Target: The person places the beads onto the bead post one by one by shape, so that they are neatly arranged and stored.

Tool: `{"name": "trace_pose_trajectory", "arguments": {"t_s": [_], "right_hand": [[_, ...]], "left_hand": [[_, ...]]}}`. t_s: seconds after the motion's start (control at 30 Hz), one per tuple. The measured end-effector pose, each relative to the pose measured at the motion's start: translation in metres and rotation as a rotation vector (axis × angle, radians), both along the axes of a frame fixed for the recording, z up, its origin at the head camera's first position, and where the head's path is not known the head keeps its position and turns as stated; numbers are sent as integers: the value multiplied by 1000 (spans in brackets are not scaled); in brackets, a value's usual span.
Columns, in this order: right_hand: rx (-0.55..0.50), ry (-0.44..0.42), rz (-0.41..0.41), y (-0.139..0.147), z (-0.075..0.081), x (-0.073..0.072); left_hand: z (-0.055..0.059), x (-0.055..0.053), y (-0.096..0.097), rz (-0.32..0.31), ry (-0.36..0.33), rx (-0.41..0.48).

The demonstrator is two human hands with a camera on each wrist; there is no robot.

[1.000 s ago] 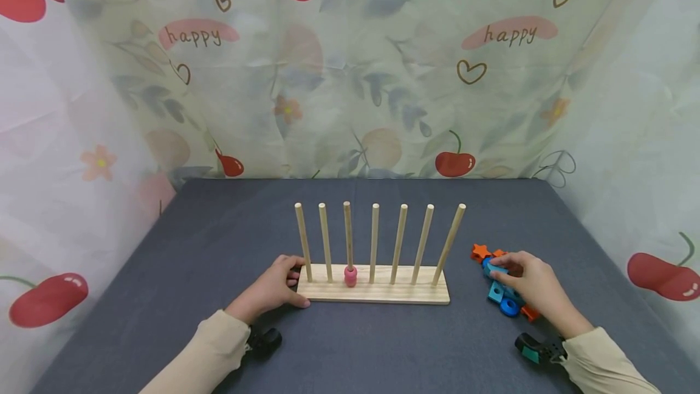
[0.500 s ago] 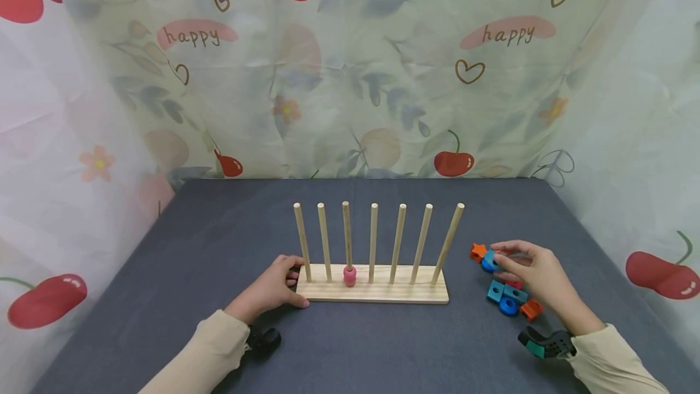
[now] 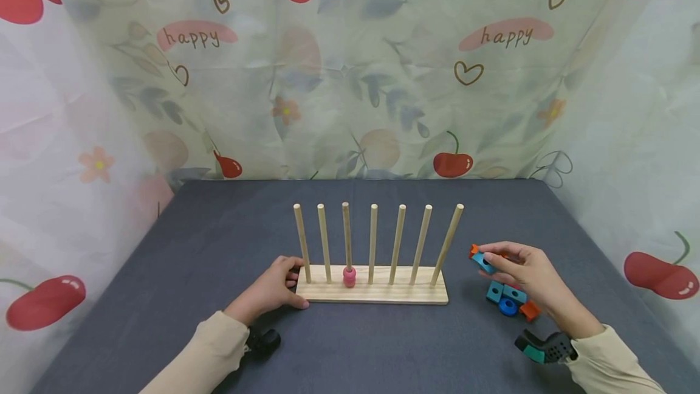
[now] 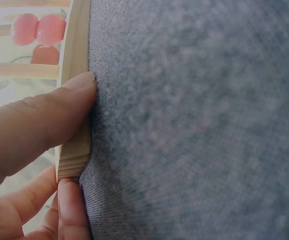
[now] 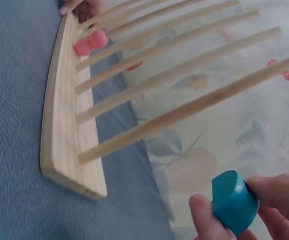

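Note:
A pale wooden peg board (image 3: pixel 372 294) with several upright pegs stands mid-table. Two pink beads (image 3: pixel 349 277) sit stacked at the bottom of its third peg from the left. My left hand (image 3: pixel 276 284) grips the board's left end; in the left wrist view the thumb (image 4: pixel 44 112) lies along the front edge and fingers touch the end. To the right of the board, my right hand (image 3: pixel 525 269) pinches a teal-blue block (image 5: pixel 234 202) between thumb and fingers. That block shows a hole in the head view. The fingers partly hide an orange star bead (image 3: pixel 473 252) behind.
Below my right hand lie a square blue bead (image 3: pixel 494 292), a light-blue block (image 3: pixel 514 294), a blue ring bead (image 3: pixel 507 306) and an orange piece (image 3: pixel 529 310). A dark cloth (image 3: pixel 383 345) covers the table. Patterned curtains (image 3: pixel 350 78) enclose the back and sides.
My right hand has lifted the teal-blue block from the loose pieces and moved slightly left with it. The left hand stays at the board's end.

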State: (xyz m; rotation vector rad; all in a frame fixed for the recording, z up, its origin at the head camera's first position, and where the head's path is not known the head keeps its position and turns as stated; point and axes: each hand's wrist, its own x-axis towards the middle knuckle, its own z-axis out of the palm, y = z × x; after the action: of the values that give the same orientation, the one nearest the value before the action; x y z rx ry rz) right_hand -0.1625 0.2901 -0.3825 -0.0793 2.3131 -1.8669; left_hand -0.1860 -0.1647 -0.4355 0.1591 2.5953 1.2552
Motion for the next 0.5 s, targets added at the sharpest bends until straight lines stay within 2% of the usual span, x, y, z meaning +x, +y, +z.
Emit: {"name": "trace_pose_trajectory", "arguments": {"t_s": [0.13, 0.23, 0.5], "right_hand": [[-48, -26, 0, -3, 5, 2], [-47, -16, -3, -5, 9, 5], [79, 122, -20, -15, 22, 11]], "left_hand": [[-1, 0, 1, 10, -6, 7], [-2, -1, 1, 17, -8, 9], [-2, 0, 0, 19, -14, 14]]}}
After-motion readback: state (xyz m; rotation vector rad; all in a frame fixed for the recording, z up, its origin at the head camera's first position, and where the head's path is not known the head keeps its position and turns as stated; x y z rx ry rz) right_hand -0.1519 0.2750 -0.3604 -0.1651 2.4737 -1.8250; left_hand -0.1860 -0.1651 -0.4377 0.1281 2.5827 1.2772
